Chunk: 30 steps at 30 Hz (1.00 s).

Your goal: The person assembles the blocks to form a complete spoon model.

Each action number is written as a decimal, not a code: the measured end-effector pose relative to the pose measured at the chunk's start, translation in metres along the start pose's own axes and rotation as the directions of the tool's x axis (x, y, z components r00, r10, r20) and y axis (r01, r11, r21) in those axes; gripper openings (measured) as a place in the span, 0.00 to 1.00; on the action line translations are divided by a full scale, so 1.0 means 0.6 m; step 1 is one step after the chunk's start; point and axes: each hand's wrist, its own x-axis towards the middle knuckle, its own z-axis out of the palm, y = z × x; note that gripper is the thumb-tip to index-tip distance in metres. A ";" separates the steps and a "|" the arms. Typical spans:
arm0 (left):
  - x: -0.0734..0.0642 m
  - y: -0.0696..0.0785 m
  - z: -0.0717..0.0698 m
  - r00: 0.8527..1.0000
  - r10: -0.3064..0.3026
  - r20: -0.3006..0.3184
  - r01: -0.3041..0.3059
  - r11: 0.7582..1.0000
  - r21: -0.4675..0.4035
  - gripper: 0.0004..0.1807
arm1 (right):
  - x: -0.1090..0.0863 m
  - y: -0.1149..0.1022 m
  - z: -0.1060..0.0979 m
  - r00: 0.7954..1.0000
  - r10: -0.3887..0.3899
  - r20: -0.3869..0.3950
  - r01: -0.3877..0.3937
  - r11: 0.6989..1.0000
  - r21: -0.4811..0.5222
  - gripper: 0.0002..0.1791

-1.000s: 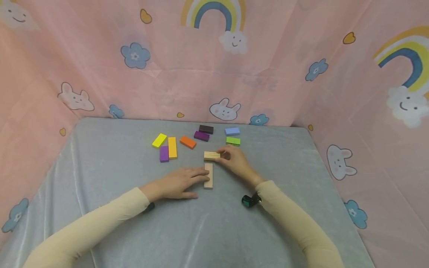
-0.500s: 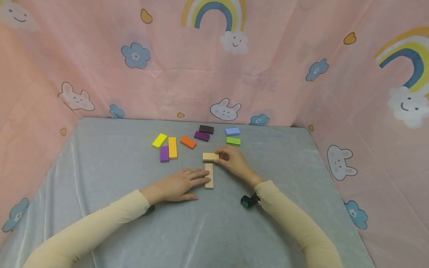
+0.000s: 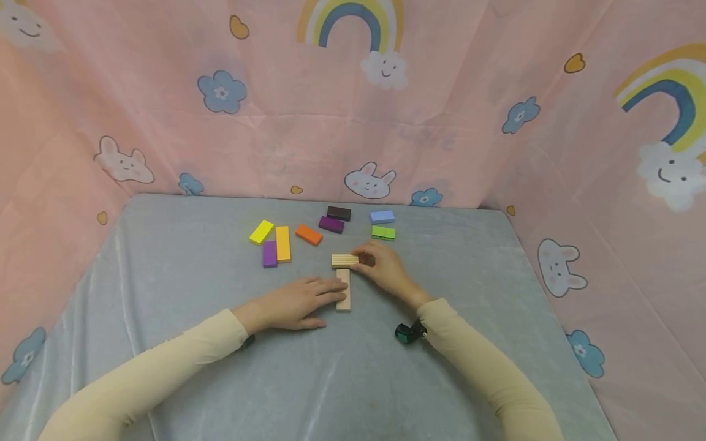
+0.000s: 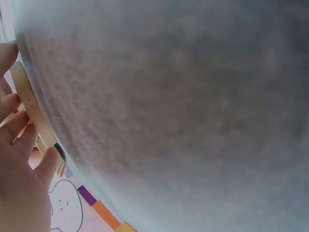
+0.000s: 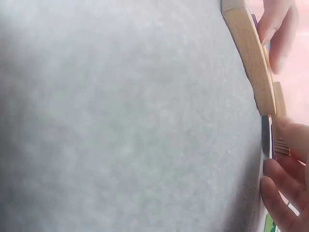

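Observation:
A plain pale wooden block lies lengthwise at the middle of the table. My left hand rests on it from the left with extended fingers. Just beyond its far end, my right hand pinches the right end of a ribbed wooden block between thumb and fingers. That ribbed piece sits crosswise to the plain one, very close to it; whether they touch I cannot tell. In the right wrist view the plain block stands out large, while fingers partly cover the ribbed block.
Yellow, purple and amber blocks lie left of centre, with an orange block beside them. Farther back are dark purple, black, blue and green blocks. Grey cloth covers the table.
My right hand has drawn the ribbed block slightly left and nearer, close to the plain block's far end. The left hand has stayed nearly still on the plain block.

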 end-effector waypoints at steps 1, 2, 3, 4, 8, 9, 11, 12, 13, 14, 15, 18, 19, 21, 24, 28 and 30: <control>0.000 -0.001 0.000 1.000 0.006 -0.005 -0.006 1.000 0.007 0.36 | 0.000 0.000 0.000 1.000 -0.003 0.000 0.003 1.000 0.002 0.15; 0.001 -0.001 0.001 1.000 0.007 -0.005 -0.007 1.000 0.013 0.35 | -0.001 0.000 0.001 1.000 -0.006 -0.001 0.006 1.000 0.006 0.15; 0.001 -0.001 0.001 1.000 0.007 -0.004 -0.007 1.000 0.016 0.35 | -0.001 0.000 0.001 1.000 -0.006 -0.002 0.006 1.000 0.009 0.15; 0.001 -0.001 0.001 1.000 0.010 -0.005 -0.010 1.000 0.015 0.35 | -0.001 0.000 0.002 1.000 -0.005 -0.002 0.005 1.000 0.013 0.15; 0.001 0.000 -0.001 1.000 0.006 0.004 -0.006 1.000 -0.008 0.34 | -0.003 -0.001 0.002 1.000 0.001 -0.002 -0.001 1.000 0.020 0.15; 0.001 0.000 -0.002 1.000 0.004 0.008 -0.004 1.000 -0.016 0.34 | -0.003 -0.001 0.003 1.000 0.003 0.000 -0.003 1.000 0.019 0.16; 0.001 0.000 -0.003 1.000 -0.002 0.012 0.002 0.999 -0.034 0.34 | -0.004 -0.002 0.003 1.000 0.007 0.001 -0.007 1.000 0.020 0.16; 0.001 0.000 -0.003 1.000 -0.003 0.012 0.003 0.999 -0.042 0.34 | -0.004 -0.002 0.003 1.000 0.008 0.002 -0.008 1.000 0.019 0.16; 0.001 0.000 -0.004 1.000 -0.001 0.009 0.001 0.999 -0.050 0.33 | -0.005 -0.002 0.003 1.000 0.010 0.003 -0.010 1.000 0.018 0.16; 0.001 0.000 -0.004 1.000 -0.006 0.013 0.006 0.998 -0.057 0.33 | -0.005 -0.003 0.004 1.000 0.011 0.005 -0.011 1.000 0.018 0.16; 0.001 -0.001 -0.004 1.000 -0.007 0.013 0.007 0.998 -0.062 0.33 | -0.005 -0.003 0.004 1.000 0.012 0.006 -0.012 1.000 0.018 0.16; 0.002 -0.003 -0.003 1.000 -0.007 0.014 0.008 0.997 -0.074 0.33 | -0.006 -0.004 0.004 1.000 0.015 0.009 -0.015 1.000 0.020 0.16; 0.002 -0.003 -0.002 1.000 -0.011 0.017 0.012 0.997 -0.078 0.33 | -0.006 -0.004 0.005 1.000 0.017 0.010 -0.017 1.000 0.021 0.16; 0.002 -0.005 -0.001 1.000 -0.012 0.020 0.014 0.997 -0.082 0.32 | -0.007 -0.004 0.005 1.000 0.018 0.010 -0.018 1.000 0.021 0.16; 0.003 -0.007 0.000 1.000 -0.004 0.014 0.005 0.996 -0.087 0.32 | -0.007 -0.004 0.006 1.000 0.015 0.009 -0.015 1.000 0.021 0.16; 0.004 -0.010 0.001 1.000 0.003 0.011 -0.002 0.996 -0.085 0.32 | -0.008 -0.002 0.006 1.000 0.015 0.009 -0.015 1.000 0.019 0.16; 0.005 -0.011 0.001 1.000 -0.002 0.021 0.004 0.996 -0.088 0.32 | -0.007 -0.001 0.006 1.000 0.014 0.009 -0.014 1.000 0.018 0.16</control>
